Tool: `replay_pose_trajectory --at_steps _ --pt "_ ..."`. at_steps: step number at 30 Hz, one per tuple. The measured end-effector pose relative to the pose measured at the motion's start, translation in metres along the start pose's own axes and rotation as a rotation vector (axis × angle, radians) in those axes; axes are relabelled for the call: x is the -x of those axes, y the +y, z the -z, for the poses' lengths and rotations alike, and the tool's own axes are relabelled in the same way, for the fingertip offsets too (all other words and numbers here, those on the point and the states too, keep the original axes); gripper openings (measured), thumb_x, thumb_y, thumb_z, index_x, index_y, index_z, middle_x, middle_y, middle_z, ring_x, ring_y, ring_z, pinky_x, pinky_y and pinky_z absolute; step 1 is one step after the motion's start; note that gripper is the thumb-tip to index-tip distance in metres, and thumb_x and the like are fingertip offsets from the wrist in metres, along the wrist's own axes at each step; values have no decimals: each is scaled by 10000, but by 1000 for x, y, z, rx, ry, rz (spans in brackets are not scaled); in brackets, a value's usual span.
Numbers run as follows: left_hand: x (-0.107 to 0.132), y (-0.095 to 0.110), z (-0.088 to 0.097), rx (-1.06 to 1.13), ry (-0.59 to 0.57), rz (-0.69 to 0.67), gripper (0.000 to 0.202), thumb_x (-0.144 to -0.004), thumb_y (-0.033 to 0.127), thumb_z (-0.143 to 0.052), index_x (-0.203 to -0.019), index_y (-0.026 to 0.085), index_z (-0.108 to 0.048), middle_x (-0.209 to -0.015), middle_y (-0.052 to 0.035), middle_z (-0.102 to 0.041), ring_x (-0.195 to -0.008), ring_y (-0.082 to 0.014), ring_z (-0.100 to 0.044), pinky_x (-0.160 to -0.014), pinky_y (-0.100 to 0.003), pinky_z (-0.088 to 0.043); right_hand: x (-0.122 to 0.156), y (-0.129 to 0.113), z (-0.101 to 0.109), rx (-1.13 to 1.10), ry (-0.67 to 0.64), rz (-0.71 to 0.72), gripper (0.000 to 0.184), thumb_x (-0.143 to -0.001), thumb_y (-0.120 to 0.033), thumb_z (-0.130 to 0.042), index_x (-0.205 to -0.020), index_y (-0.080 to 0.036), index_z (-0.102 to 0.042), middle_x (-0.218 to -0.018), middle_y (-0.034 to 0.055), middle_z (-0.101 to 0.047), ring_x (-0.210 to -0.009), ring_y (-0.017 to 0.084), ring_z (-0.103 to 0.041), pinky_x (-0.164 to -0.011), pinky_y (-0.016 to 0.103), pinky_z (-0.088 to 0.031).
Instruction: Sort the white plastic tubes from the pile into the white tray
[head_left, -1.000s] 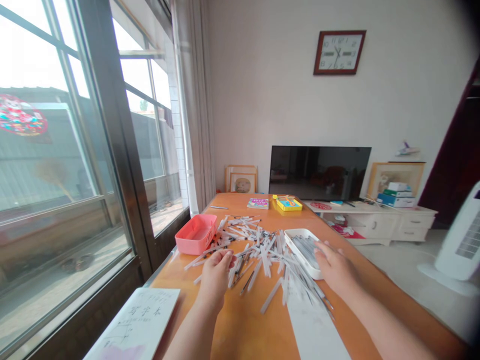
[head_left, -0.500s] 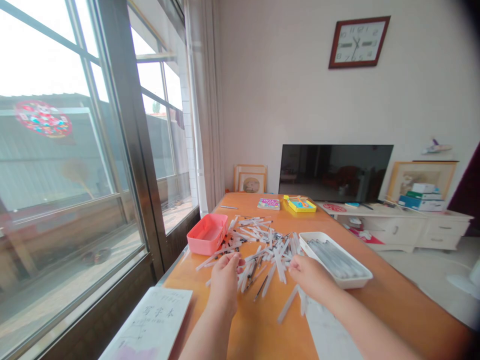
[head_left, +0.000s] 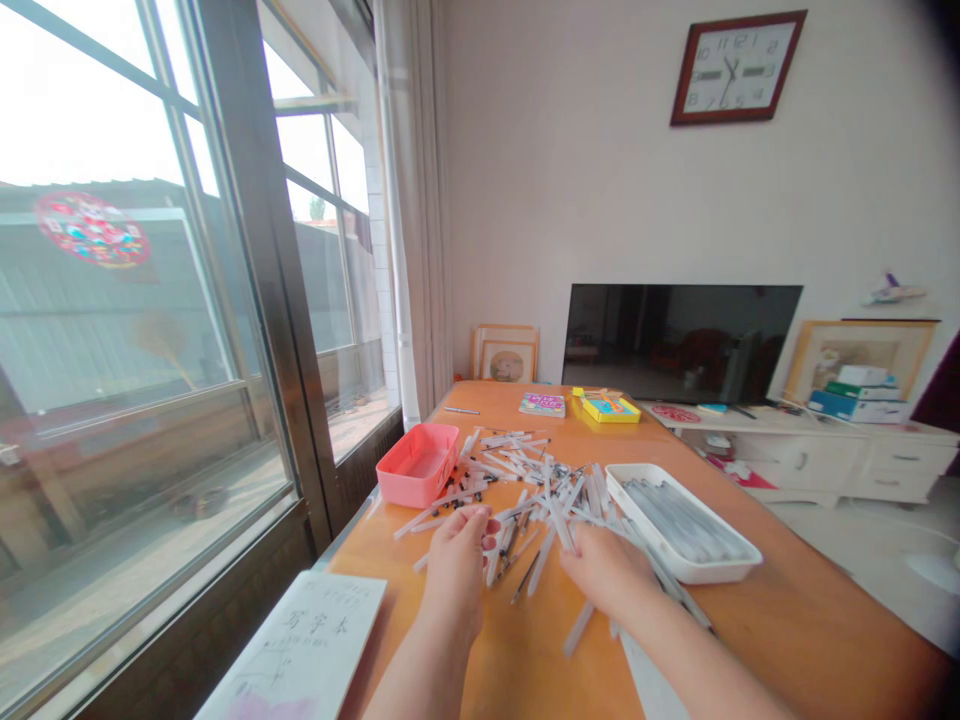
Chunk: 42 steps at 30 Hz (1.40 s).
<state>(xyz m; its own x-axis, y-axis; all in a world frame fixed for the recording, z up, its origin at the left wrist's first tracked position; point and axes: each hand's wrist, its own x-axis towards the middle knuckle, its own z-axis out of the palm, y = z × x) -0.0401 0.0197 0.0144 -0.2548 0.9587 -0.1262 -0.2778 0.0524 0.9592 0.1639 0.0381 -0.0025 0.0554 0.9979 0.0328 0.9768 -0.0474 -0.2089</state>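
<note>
Moved from white tray (head_left: 731, 573) to loose tubes (head_left: 556, 488), apparently picking, with right hand (head_left: 606, 568) clamped on one tube (head_left: 559, 522) (cannot tell for left hand (head_left: 459, 560)).

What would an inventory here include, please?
Table: 1, orange, centre
Tubes: many, whitish and black, on table
Deep tray: 1, pink, left of tubes
Shallow tray: 1, white, right, holding tubes
Notebook: 1, whitish, near left
Paper: 1, white, near edge
Pen: 1, silvery, table's far left
Booklet: 1, purple, far end
Box: 1, yellow, beside booklet
Television: 1, black, beyond table
Cabinet: 1, white, below television
Stacked boxes: several, multicoloured, on cabinet
Framed pictures: 3, tan, flanking television
Clock: 1, brown frame, wall
Glass panes: several, dark frame, left
Curtain: 1, greyish, beside panes
Left hand: 1, bare, near tubes
Right hand: 1, bare, near tubes
</note>
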Motion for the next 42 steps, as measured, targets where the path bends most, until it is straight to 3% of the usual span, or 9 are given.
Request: replay_pose_trajectory --at_steps 9,13,16,19,24,27,30,36,42 --pt "3 -5 -5 -33 -56 5 361 -707 502 -768 -833 175 -681 -829 -76 -728 -617 -129 -553 -596 -253 -351 -4 10 3 -77 40 22 224 -880 -323 -513 -760 -224 -673 -783 72 -745 -751 234 -683 -616 292 -365" --pt "7 -5 -9 -71 -88 -5 332 -712 483 -782 -847 187 -717 -816 -69 -727 -645 -145 -573 -606 -257 -366 3 8 11 -334 50 203 215 -900 -341 -522 -748 -213 -605 -700 -5 -665 -697 165 -606 -620 248 -367" --pt "9 -6 -12 -73 -172 -12 336 -724 489 -792 -883 198 -740 -802 -50 -707 -649 -140 -567 -593 -252 -357 13 -2 18 -565 -11 365 206 -898 -334 -539 -743 -205 -581 -667 -34 -599 -669 142 -543 -596 233 -354" --pt "9 -8 -12 -21 -239 -10 347 -708 502 -815 -841 195 -721 -739 -25 -663 -631 -128 -552 -580 -243 -348 19 -9 21 -646 -62 426 199 -896 -325 -554 -741 -202 -580 -661 -48 -570 -652 129 -506 -592 231 -343" --pt "1 -11 -8 73 -157 -6 427 -689 558 -821 -798 188 -640 -710 -15 -646 -613 -120 -559 -572 -237 -367 9 1 16 -746 -83 373 263 -948 -403 -503 -833 -199 -622 -693 -36 -594 -647 138 -526 -593 238 -370" --pt "-4 -11 -5 90 -45 -14 453 -670 562 -823 -816 176 -635 -765 -42 -683 -646 -126 -590 -579 -234 -385 2 11 11 -652 7 326 220 -940 -350 -489 -880 -209 -647 -687 -32 -610 -660 153 -552 -612 249 -381" --pt "-7 -10 -2 119 20 -18 425 -693 526 -807 -842 167 -636 -806 -58 -702 -658 -124 -599 -581 -231 -399 5 8 11 -492 49 382 175 -909 -271 -506 -891 -220 -672 -787 -7 -677 -759 169 -610 -688 259 -412" --pt "-8 -8 -1 241 100 18 329 -726 417 -806 -840 179 -609 -775 -25 -679 -634 -112 -606 -556 -212 -401 28 -35 16 -79 35 618 218 -856 -152 -517 -891 -227 -718 -947 44 -730 -936 222 -660 -783 303 -432" --pt "-14 -6 4 301 162 30 307 -745 383 -797 -852 188 -587 -750 -2 -648 -638 -111 -617 -553 -206 -401 32 -66 12 293 -11 856 239 -811 -96 -583 -974 -132 -754 -991 146 -751 -989 304 -657 -799 363 -489"
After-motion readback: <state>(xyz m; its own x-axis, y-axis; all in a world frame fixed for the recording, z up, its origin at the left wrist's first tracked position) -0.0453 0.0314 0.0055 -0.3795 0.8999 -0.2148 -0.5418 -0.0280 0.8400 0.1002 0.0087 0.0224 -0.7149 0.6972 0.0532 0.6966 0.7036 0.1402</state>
